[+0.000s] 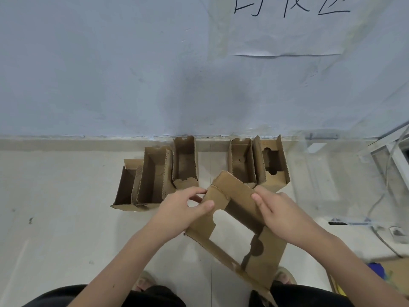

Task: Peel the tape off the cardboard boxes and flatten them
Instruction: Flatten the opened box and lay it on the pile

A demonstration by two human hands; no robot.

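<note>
Looks like a bare back room or storage corner: pale tiled floor (55, 218), scuffed grey-blue wall (99, 67), handwritten paper sheet (285, 25) taped upper right, clear plastic bin (327, 173) and loose cables (380, 196) at right.

The top edge cuts the writing (292, 6) on the wall sheet; the right hand (285, 216) hides part of the held box (232, 218). The bottom edge crops that box's near corner; blue and yellow things (379, 272) at right are too blurred to tell.

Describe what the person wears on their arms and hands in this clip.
Nothing shows on either: the left hand and right hand are bare, with no gloves, rings or watch visible. Both forearms are uncovered up to the frame edge, so no sleeves show.
</note>
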